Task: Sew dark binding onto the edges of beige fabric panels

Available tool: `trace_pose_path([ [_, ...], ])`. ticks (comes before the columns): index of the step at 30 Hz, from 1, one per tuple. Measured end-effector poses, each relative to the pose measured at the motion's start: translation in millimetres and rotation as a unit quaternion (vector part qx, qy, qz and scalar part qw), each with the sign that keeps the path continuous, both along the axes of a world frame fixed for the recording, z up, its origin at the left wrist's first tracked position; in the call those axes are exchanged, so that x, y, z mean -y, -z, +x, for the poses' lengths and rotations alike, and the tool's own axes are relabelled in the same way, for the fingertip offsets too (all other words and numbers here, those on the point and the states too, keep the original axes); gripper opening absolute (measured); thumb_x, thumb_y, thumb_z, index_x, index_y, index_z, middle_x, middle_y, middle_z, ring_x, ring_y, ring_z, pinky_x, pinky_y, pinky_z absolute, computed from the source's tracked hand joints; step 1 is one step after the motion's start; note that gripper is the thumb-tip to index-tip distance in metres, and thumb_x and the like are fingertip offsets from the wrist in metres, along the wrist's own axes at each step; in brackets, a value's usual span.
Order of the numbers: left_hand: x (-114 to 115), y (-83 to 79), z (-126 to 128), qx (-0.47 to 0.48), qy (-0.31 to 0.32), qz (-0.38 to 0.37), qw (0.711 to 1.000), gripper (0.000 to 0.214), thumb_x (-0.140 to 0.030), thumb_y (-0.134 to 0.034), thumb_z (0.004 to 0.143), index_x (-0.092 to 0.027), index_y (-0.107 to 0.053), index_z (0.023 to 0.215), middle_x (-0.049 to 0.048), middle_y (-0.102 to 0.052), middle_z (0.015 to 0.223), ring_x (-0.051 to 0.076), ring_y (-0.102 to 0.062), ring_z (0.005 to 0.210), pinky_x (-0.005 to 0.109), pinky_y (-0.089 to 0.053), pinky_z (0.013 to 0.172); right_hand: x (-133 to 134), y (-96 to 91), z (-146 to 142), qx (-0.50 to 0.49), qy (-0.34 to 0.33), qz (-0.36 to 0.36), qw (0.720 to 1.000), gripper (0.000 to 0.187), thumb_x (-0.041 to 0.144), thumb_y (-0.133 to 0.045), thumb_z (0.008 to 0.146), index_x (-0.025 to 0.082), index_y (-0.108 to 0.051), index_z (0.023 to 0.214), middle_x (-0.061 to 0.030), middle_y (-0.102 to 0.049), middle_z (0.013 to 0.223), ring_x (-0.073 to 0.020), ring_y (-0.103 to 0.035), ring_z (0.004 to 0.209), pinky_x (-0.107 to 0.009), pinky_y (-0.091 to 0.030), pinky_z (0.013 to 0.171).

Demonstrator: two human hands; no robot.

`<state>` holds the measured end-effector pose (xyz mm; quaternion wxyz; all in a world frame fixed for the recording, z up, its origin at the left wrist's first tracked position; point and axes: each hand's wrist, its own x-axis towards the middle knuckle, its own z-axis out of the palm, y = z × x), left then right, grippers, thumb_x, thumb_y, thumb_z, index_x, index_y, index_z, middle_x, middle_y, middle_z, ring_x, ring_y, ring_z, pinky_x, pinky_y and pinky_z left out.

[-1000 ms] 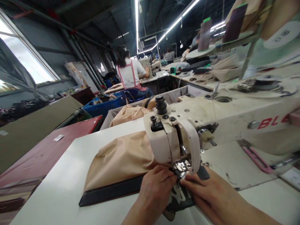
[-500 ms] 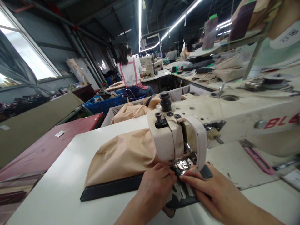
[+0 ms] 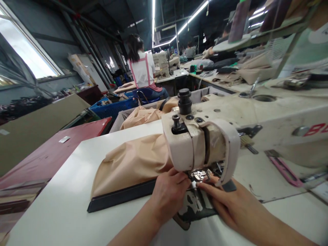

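A beige fabric piece [image 3: 130, 157] with a stiff black band [image 3: 123, 196] along its near edge lies on the white table, left of the sewing machine head [image 3: 189, 140]. My left hand [image 3: 170, 194] is closed over the band's right end, fingers curled beside the presser foot [image 3: 201, 175]. Its fingertips partly hide what they grip. My right hand [image 3: 230, 205] lies right of the foot, fingers stretched out flat and pointing left, partly behind the white guard. Between the hands shows a worn dark plate [image 3: 196, 205] with bare patches. The needle point is hidden.
A pink-handled tool [image 3: 285, 171] lies on the machine bed at right. Behind the table stands a grey-lined bin with beige fabric [image 3: 142, 118], beside a blue crate [image 3: 112, 107]. A person in a pink-strapped apron [image 3: 142, 70] sits beyond. Thread cones [image 3: 239, 20] stand upper right.
The dark material seen between my fingertips before the foot no longer shows; a bright spot is there instead. My left hand has shifted slightly left and up. The view has moved a little.
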<state>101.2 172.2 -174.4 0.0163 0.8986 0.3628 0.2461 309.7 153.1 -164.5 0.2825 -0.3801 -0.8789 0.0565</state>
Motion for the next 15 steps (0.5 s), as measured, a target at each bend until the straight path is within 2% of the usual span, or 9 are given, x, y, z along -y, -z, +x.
trace_pose_path([
  [2, -5.3, 3.7, -2.1, 0.007, -0.010, 0.002, 1.000, 0.021, -0.021, -0.043, 0.091, -0.017, -0.062, 0.084, 0.0055, -0.063, 0.086, 0.015, -0.059, 0.078, 0.029, -0.051, 0.070, 0.5, 1.3, 1.1, -0.017, 0.004, 0.003, 1.000, 0.034, 0.008, -0.036, 0.083, 0.020, -0.063, 0.099, -0.0087, -0.063, 0.096, -0.0224, -0.059, 0.088, -0.034, -0.051, 0.070],
  [4, -10.5, 7.7, -3.8, 0.015, -0.018, 0.000, 1.000, 0.018, -0.027, -0.046, 0.092, -0.017, -0.060, 0.094, 0.0058, -0.061, 0.097, 0.014, -0.059, 0.082, 0.031, -0.051, 0.074, 1.4, 2.7, 1.8, -0.032, 0.003, 0.005, 0.999, 0.033, 0.008, -0.035, 0.084, 0.020, -0.063, 0.097, -0.0081, -0.062, 0.093, -0.0213, -0.059, 0.084, -0.033, -0.051, 0.068],
  [8, -17.5, 12.3, -6.1, 0.026, -0.038, -0.006, 0.999, 0.024, -0.032, -0.050, 0.090, -0.017, -0.056, 0.107, 0.0073, -0.058, 0.108, 0.016, -0.058, 0.089, 0.035, -0.051, 0.078, 3.5, -0.2, -0.4, -0.027, 0.013, -0.017, 0.999, 0.034, 0.006, -0.035, 0.083, 0.019, -0.063, 0.095, -0.0084, -0.060, 0.091, -0.0218, -0.057, 0.085, -0.034, -0.050, 0.070],
  [11, -16.2, 10.2, -3.4, 0.036, -0.045, -0.009, 0.998, 0.023, -0.032, -0.050, 0.090, -0.016, -0.057, 0.106, 0.0071, -0.059, 0.107, 0.016, -0.059, 0.088, 0.035, -0.052, 0.077, 4.9, -3.8, -3.5, -0.014, 0.014, -0.022, 1.000, 0.034, 0.005, -0.034, 0.082, 0.017, -0.064, 0.094, -0.0102, -0.061, 0.092, -0.0224, -0.056, 0.082, -0.036, -0.050, 0.069],
  [15, -5.4, 2.4, 3.1, 0.063, -0.042, 0.018, 0.997, 0.023, -0.021, -0.042, 0.092, -0.018, -0.064, 0.090, 0.0061, -0.065, 0.091, 0.013, -0.060, 0.075, 0.026, -0.051, 0.068, 7.3, 0.9, -5.0, -0.020, 0.009, -0.007, 1.000, 0.033, 0.002, -0.038, 0.077, 0.016, -0.061, 0.095, -0.0116, -0.061, 0.096, -0.0239, -0.056, 0.087, -0.039, -0.050, 0.075],
])
